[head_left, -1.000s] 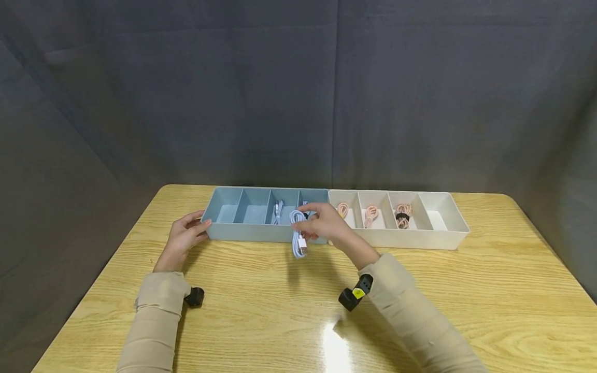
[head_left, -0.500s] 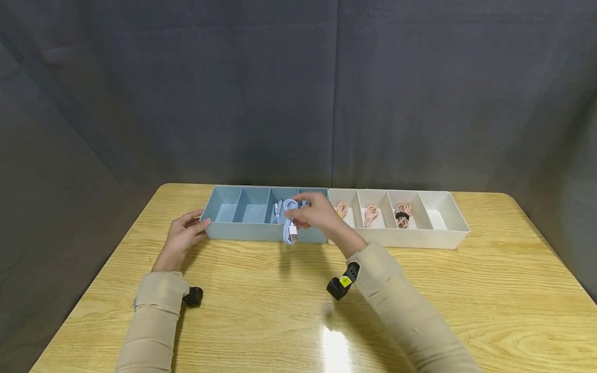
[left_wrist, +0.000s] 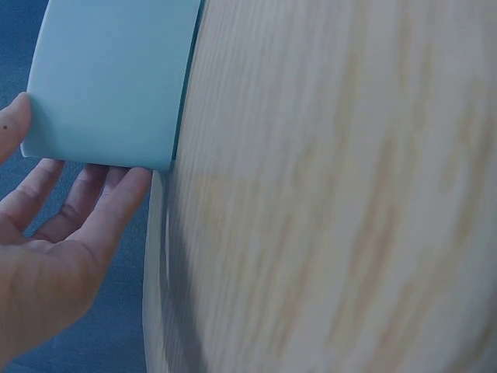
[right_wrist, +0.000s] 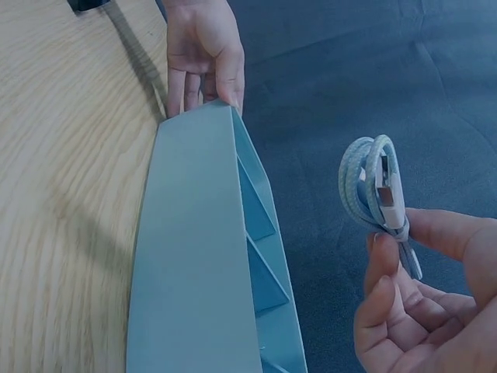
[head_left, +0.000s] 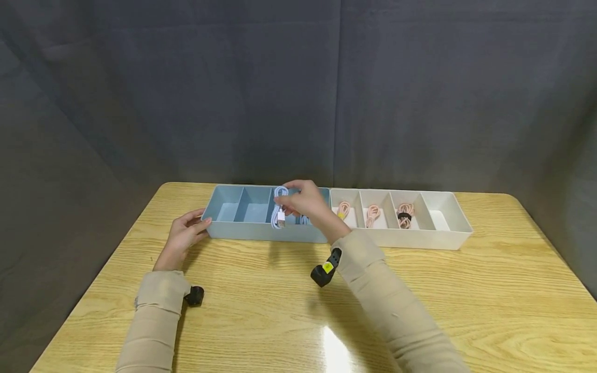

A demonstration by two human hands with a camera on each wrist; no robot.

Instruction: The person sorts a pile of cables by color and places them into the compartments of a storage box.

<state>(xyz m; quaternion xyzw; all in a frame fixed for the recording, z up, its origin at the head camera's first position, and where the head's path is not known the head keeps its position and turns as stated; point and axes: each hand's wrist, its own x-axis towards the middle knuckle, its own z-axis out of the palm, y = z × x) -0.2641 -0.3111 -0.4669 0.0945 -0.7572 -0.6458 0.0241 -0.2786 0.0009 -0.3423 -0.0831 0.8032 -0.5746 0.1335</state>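
My right hand (head_left: 311,204) pinches a coiled light-blue USB cable (right_wrist: 359,186) between thumb and fingers. Its metal plug and white housing show beside the loops. In the head view the cable overlaps the third compartment of the blue divided box (head_left: 254,231). My left hand (head_left: 182,238) touches that box's left end, its fingers fairly straight along the wall and its thumb by the rim (left_wrist: 25,124). Another blue cable (head_left: 304,220) lies in the box's rightmost compartment, partly hidden by my right hand. The box's two left compartments hold nothing.
A white divided box (head_left: 406,238) stands end to end with the blue one. Coiled pink cables (head_left: 372,215) lie in its compartments, one bound with a black strap (head_left: 404,216); the rightmost has none. Both stand near the wooden table's (head_left: 242,311) back edge, before a dark curtain (head_left: 233,93).
My right hand has carried the blue USB cable leftward and away from me, from in front of the blue box to over its third compartment. My left hand has stayed at the box's end.
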